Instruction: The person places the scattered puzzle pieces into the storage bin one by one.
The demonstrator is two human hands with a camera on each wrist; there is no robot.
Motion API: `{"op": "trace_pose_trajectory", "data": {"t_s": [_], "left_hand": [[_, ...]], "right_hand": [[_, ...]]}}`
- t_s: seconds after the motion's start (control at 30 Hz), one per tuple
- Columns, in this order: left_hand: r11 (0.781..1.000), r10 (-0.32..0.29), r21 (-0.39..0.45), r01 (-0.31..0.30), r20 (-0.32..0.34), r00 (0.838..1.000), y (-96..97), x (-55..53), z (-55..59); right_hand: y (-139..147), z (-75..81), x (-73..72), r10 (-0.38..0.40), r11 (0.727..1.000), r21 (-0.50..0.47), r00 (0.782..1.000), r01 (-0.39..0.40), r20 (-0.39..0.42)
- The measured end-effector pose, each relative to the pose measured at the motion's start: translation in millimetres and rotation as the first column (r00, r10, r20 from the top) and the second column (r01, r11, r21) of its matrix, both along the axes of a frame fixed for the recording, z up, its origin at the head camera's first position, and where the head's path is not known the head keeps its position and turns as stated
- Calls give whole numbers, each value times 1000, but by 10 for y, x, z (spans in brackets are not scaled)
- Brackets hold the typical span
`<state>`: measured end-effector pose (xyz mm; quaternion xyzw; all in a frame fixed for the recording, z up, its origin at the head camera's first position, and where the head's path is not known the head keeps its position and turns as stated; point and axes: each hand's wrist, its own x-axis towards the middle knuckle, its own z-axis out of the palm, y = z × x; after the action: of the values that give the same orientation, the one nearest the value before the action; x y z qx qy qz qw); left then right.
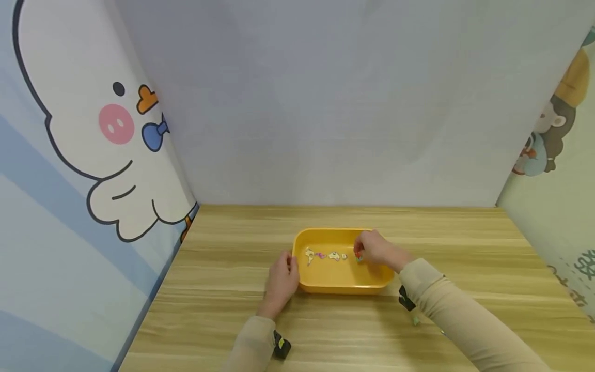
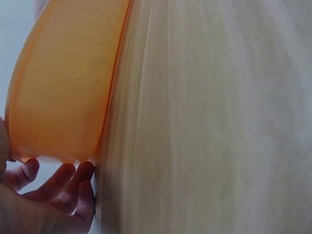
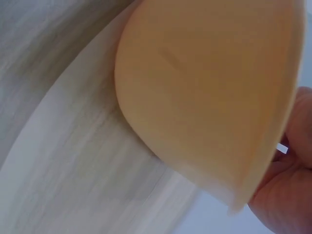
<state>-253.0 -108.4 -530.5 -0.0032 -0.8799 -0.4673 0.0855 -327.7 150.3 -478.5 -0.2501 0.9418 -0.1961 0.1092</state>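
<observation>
A yellow rectangular tray [image 1: 344,279] sits on the wooden table. My left hand [image 1: 282,279] holds its left end from outside; in the left wrist view, bent fingers [image 2: 63,183] touch the outer wall, with another digit at the rim. My right hand [image 1: 374,247] reaches over the tray's right end, its fingertips pinching a small red and teal piece [image 1: 358,256] close to the tray floor. Left of it, in a row, lie small flat pieces: a cream one [image 1: 309,256], a purple one [image 1: 321,256], a white one [image 1: 334,256] and a tiny pale one [image 1: 344,256]. The right wrist view hides the pinched piece.
A small green piece [image 1: 416,321] lies on the table [image 1: 223,289] by the right forearm, and another bit [image 1: 442,332] shows beside the sleeve. A plain grey wall [image 1: 325,103] stands behind the table, with cartoon-printed walls on both sides. Both wrists wear black cameras.
</observation>
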Motion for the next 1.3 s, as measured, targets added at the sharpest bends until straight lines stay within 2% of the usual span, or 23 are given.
{"op": "trace_pose_trajectory", "data": {"t_s": [0.1, 0.63, 0.87, 1.13, 1.3], "left_hand": [[1000, -11, 1, 11, -4, 1000, 12, -2, 8], [999, -19, 30, 20, -44, 999, 14, -9, 12], [999, -22, 28, 23, -53, 998, 8, -3, 13], [999, -18, 32, 18, -15, 1000, -4, 1, 10], [999, -23, 33, 24, -33, 999, -21, 7, 7]], "right_hand": [[-25, -16, -11, -29, 1000, 9, 1000, 29, 0], [-92, -18, -25, -60, 997, 41, 998, 61, -34], [-123, -80, -36, -92, 995, 46, 996, 92, -6], [-111, -141, -37, -88, 996, 26, 996, 89, -26], [-111, -198, -46, -97, 995, 13, 995, 98, -29]]}}
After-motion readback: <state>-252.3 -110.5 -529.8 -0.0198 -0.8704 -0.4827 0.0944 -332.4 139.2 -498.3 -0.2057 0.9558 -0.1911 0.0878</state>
